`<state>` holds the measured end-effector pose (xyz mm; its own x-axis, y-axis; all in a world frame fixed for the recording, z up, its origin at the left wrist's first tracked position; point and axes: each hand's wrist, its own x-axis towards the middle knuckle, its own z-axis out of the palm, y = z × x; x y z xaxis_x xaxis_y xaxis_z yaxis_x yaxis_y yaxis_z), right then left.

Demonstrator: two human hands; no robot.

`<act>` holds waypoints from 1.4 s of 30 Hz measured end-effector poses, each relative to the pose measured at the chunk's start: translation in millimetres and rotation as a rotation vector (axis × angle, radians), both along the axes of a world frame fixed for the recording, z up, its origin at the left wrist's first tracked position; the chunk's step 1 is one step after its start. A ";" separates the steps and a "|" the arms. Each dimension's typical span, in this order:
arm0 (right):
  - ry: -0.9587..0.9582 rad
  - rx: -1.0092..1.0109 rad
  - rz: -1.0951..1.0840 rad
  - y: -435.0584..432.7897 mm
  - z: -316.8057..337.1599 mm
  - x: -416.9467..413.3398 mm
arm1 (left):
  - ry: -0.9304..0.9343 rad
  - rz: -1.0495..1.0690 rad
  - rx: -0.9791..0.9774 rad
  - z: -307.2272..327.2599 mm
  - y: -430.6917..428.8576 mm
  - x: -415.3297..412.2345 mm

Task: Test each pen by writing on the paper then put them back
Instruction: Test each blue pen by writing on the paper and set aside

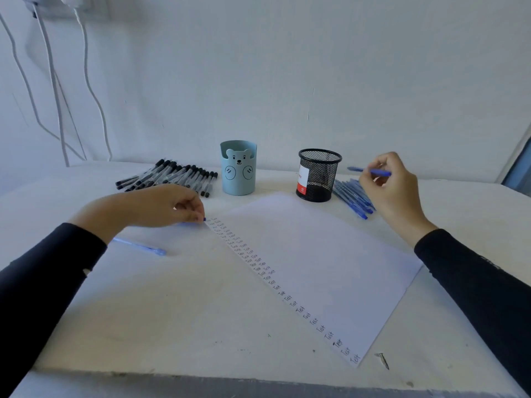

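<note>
Spanning below both grips, the white bench [172,297] carries a white paper sheet [316,254] lined with handwritten "Test" words. The right hand [393,188] pinches 1 slim blue plastic pen [379,172] above a blue pen pile [352,196]. The left hand [169,205] clamps a small blue pen cap [204,219] at the sheet's corner.

White power cables [54,90] hang down the pale wall [287,67] at far left. A small dark metal screw [383,360] lies on the white table [172,311] near its front edge.
</note>
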<state>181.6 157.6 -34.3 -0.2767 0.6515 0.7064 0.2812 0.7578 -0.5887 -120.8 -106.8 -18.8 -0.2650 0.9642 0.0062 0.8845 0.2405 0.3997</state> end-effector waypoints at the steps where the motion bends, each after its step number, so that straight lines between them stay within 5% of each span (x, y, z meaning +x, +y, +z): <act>1: -0.028 -0.018 -0.004 4.3 -3.4 1.9 | 0.035 0.010 0.113 -2.6 4.7 2.9; 5: -0.189 -0.112 -0.026 14.8 -17.1 1.5 | 0.219 -0.204 0.630 -10.2 24.3 33.6; 13: -0.391 -0.052 -0.137 15.4 -23.0 -4.2 | 0.556 -0.681 0.808 -25.7 31.8 100.9; 21: -0.459 0.072 -0.151 9.2 -21.7 -8.0 | 0.156 -0.677 0.577 -41.0 37.4 101.6; 25: -0.489 0.146 0.300 -29.5 -13.7 -24.3 | 0.085 -0.473 0.639 -33.4 45.9 75.1; 30: -0.900 0.282 0.628 -82.0 -14.3 -44.0 | 0.117 -0.163 0.501 -36.8 40.9 19.8; 37: -0.649 0.412 0.640 -83.5 -17.1 -43.9 | 0.086 -0.154 0.198 -36.8 36.0 14.0; 42: -0.462 0.208 0.596 -86.5 -6.5 -41.8 | 0.098 -0.135 0.165 -37.6 35.8 6.0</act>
<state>139.7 71.1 -40.7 -0.8342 0.1676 0.5254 -0.0257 0.9399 -0.3406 -114.8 -71.0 -56.4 -0.1237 0.9748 0.1855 0.9407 0.0556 0.3347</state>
